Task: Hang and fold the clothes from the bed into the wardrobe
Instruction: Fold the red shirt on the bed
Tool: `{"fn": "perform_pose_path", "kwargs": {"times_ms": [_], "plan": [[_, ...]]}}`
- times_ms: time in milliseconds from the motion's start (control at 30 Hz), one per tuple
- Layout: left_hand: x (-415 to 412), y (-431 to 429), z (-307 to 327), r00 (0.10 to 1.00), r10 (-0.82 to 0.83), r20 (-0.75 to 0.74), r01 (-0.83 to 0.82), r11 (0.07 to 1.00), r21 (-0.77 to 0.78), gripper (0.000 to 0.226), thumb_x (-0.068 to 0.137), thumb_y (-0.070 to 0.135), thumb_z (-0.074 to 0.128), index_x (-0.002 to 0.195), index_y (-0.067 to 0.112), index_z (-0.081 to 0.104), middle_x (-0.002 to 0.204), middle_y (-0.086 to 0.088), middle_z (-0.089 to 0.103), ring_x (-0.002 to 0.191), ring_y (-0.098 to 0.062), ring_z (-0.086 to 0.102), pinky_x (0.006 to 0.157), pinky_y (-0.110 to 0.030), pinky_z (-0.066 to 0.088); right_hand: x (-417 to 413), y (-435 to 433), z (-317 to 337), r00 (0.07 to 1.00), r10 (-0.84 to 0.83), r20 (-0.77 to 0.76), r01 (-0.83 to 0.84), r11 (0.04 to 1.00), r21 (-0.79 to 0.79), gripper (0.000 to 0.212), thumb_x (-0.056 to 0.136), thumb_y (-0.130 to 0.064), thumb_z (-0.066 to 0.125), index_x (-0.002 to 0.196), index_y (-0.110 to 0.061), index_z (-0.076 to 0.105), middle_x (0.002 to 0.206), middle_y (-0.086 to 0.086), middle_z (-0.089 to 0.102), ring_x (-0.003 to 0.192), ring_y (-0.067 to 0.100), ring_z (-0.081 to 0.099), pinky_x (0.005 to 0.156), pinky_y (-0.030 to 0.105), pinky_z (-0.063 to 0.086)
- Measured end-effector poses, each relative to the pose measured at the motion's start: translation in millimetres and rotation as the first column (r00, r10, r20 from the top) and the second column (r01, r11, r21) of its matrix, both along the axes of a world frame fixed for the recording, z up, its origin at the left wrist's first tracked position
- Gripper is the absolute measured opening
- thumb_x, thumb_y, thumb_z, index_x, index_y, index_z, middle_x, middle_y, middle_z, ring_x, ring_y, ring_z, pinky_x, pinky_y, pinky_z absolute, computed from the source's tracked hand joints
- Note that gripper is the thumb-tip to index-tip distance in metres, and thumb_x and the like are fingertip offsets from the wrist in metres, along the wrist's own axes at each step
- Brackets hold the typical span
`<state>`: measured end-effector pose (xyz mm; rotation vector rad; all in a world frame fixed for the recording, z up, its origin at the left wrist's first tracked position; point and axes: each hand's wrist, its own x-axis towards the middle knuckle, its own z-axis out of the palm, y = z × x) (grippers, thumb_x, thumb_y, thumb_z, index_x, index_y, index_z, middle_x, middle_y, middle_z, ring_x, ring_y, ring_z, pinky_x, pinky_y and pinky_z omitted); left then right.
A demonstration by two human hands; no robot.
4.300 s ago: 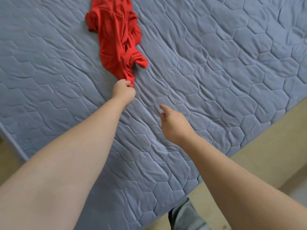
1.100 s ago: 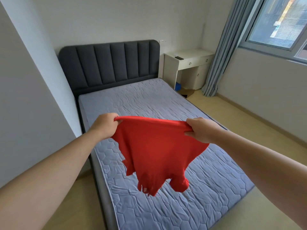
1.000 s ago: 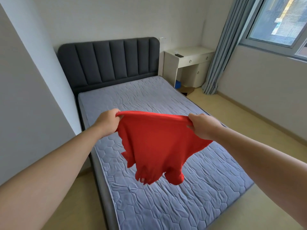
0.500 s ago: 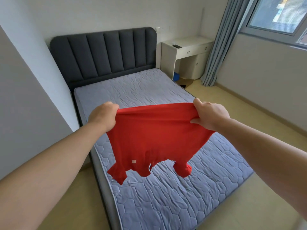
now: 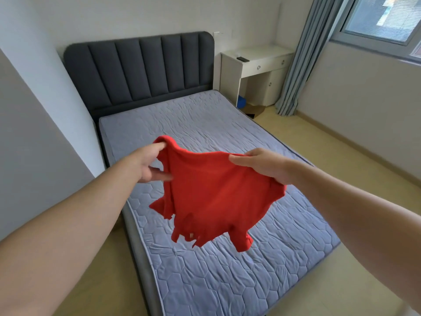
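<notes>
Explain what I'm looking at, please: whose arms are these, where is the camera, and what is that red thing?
No machine here: these are a person's bare arms, filmed by one wide-angle camera worn on the head, looking forward and down. The left hand and right hand hold a red garment by its upper edge, so it hangs in the air over the bed. Behind stand a dark headboard, a white desk and a curtain.
</notes>
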<state>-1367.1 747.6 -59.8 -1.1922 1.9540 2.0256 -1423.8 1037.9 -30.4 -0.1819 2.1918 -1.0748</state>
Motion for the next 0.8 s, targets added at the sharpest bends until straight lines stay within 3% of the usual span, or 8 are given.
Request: {"fn": "perform_pose_path", "kwargs": {"times_ms": [33,133,233,300,367,500,633,800], "plan": [[-0.9,4.0,0.2,0.998,0.013,-0.059,-0.008,0.996,0.083,0.04,0.088,0.039,0.072,0.115,0.013,0.061,0.112,-0.007,0.055,0.091,-0.03,0.065,0.064,-0.044,0.06,4.7,-9.8,0.1,0.998,-0.043,0.036,0.047,0.993,-0.106,0.043,0.078,-0.058,0.073,0.097,-0.02,0.076,0.091,0.005,0.077,0.084,0.026,0.075,0.078,0.047,0.061],[-1.4,17.1,-8.8,0.99,-0.014,-0.14,-0.016,0.977,-0.211,0.047,0.085,0.035,0.076,0.118,0.008,0.058,0.102,-0.012,0.068,0.068,-0.02,0.067,0.055,-0.032,0.059,16.4,-41.1,-0.6,0.968,-0.137,0.211,0.218,0.877,-0.428,0.026,0.087,-0.027,0.072,0.1,-0.005,0.071,0.098,0.015,0.073,0.085,0.029,0.071,0.086,0.043,0.058],[9.3,30.6,-2.1,0.985,-0.092,-0.145,0.085,0.995,-0.051,0.032,0.093,0.041,0.065,0.098,0.009,0.062,0.094,-0.013,0.069,0.066,-0.023,0.07,0.07,-0.037,0.061,20.3,-64.0,-2.4,0.956,-0.069,0.285,0.214,0.829,-0.517,0.015,0.091,-0.022,0.064,0.093,-0.008,0.066,0.092,0.015,0.063,0.086,0.027,0.06,0.086,0.04,0.05],[20.0,34.4,8.3,0.964,-0.16,-0.214,0.155,0.987,-0.04,0.043,0.093,0.053,0.059,0.092,0.011,0.06,0.086,-0.01,0.069,0.067,-0.021,0.069,0.068,-0.034,0.059,18.8,-73.4,-2.0,0.944,-0.08,0.319,0.245,0.818,-0.52,0.016,0.093,-0.028,0.062,0.088,-0.013,0.063,0.088,0.01,0.063,0.081,0.022,0.059,0.076,0.034,0.047],[28.8,34.3,13.4,0.898,-0.277,-0.342,0.221,0.956,-0.193,0.051,0.085,0.058,0.063,0.097,0.008,0.062,0.093,-0.013,0.071,0.077,-0.021,0.071,0.075,-0.037,0.06,14.8,-78.9,-2.3,0.926,-0.128,0.355,0.31,0.796,-0.521,0.019,0.094,-0.032,0.06,0.096,-0.014,0.062,0.091,0.008,0.063,0.076,0.018,0.06,0.069,0.03,0.043],[43.3,38.3,12.1,0.796,-0.535,-0.282,0.343,0.783,-0.519,0.045,0.075,0.024,0.086,0.113,0.016,0.063,0.097,-0.001,0.072,0.082,-0.012,0.071,0.069,-0.027,0.061,12.5,-81.2,-8.3,0.91,-0.196,0.366,0.371,0.778,-0.506,0.02,0.094,-0.033,0.063,0.087,-0.014,0.062,0.074,0.004,0.061,0.058,0.013,0.046,0.054,0.024,0.032],[35.9,39.2,6.3,0.805,-0.572,-0.156,0.287,0.606,-0.742,0.016,0.088,0.004,0.068,0.102,0.012,0.071,0.085,-0.003,0.074,0.075,-0.016,0.072,0.077,-0.034,0.06,13.7,-80.8,-16.2,0.902,-0.225,0.369,0.395,0.774,-0.494,0.024,0.091,-0.032,0.067,0.074,-0.019,0.058,0.06,-0.002,0.056,0.051,0.01,0.032,0.053,0.025,0.019],[18.6,41.0,12.6,0.826,-0.545,-0.142,0.231,0.558,-0.797,0.02,0.097,0.0,0.047,0.099,0.009,0.065,0.089,-0.011,0.067,0.068,-0.019,0.061,0.058,-0.018,0.046,18.7,-76.3,-21.1,0.923,-0.379,0.071,0.382,0.877,-0.292,0.023,0.08,-0.038,0.075,0.066,-0.021,0.077,0.051,-0.01,0.059,0.05,0.011,0.052,0.047,0.022,0.039]]}}
